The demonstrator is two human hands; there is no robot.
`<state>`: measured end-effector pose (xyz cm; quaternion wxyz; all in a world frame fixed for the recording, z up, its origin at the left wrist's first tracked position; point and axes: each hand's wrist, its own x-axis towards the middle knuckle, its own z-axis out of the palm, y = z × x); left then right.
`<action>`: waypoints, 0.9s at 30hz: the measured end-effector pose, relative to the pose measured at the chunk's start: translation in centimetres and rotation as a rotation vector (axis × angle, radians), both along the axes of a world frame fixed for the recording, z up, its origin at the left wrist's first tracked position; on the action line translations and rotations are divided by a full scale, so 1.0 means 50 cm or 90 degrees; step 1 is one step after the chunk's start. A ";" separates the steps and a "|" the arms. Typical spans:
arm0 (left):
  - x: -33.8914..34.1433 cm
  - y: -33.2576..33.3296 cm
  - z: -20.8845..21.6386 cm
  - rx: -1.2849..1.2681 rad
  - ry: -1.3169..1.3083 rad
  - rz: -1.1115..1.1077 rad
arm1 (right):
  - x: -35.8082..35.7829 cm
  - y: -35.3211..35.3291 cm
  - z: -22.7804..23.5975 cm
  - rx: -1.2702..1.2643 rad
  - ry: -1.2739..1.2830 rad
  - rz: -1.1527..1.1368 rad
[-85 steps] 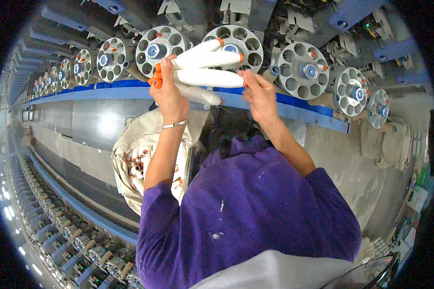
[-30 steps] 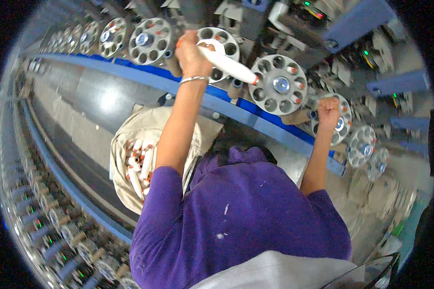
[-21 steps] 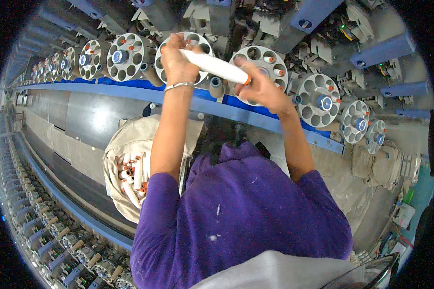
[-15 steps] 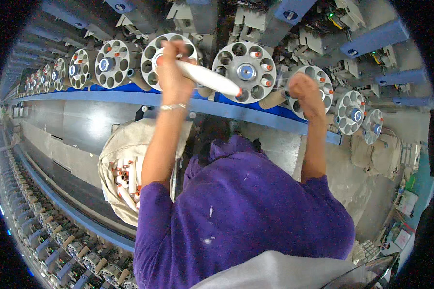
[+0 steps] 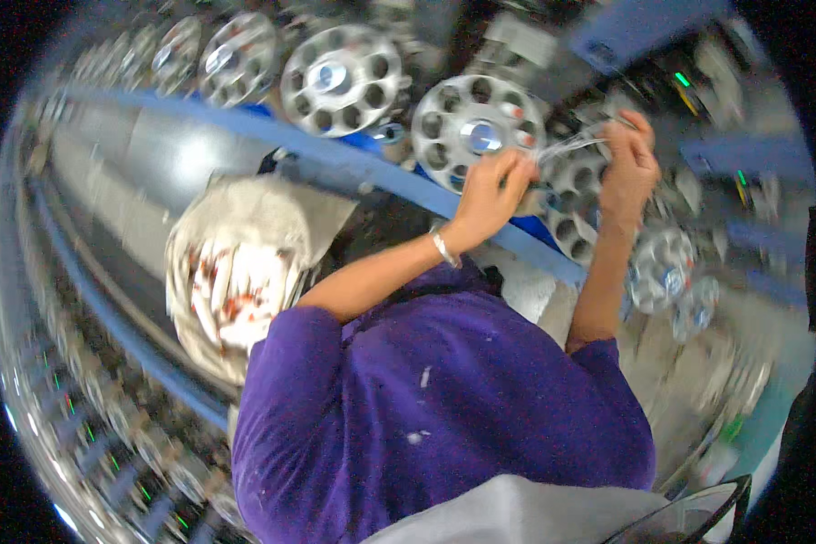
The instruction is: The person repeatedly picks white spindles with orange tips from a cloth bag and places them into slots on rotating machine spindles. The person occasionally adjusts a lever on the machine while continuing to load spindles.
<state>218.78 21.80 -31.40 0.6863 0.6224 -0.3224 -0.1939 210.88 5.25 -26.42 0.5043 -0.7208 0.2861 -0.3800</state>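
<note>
a: first entry, left hand?
b: left hand, bare, one; between one and two o'clock from mid-view. fingers bent in, tips close together; whether they pinch anything, cannot tell. pale wristband worn below it.
a: right hand?
b: right hand, bare, one; at two o'clock. fingers curled in, hold of white threads at the fingertips.
a: lie of the threads?
b: drawn between the two hands, fanning slightly, blurred; strand count not legible. the far ends come near the left fingertips.
a: next item.
b: round bobbin magazine, grey, perforated, blue-centred hub; at one o'clock, its lower right edge just beside the left hand. contents: orange-tipped bobbins, two seen, at two and three o'clock of its hub.
a: neighbouring stock?
b: second magazine, same pattern, between eleven and twelve o'clock. blue rail running below both.
a: and at nine o'clock?
b: beige cloth sack, mouth wide, holding white bobbins with orange-red ends, heaped.
a: six o'clock?
b: purple shirt, short-sleeved, white specks on the cloth.
</note>
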 end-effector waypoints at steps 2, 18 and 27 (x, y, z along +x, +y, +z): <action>0.097 0.021 0.021 0.012 -0.174 0.247 | 0.066 -0.010 -0.086 -0.103 0.086 0.022; -0.060 1.090 -0.224 0.826 -0.325 0.280 | 0.217 0.441 -0.140 -0.491 0.180 0.528; -0.057 1.128 -0.279 0.886 -0.423 0.037 | 0.188 1.035 -0.331 -0.780 0.183 0.995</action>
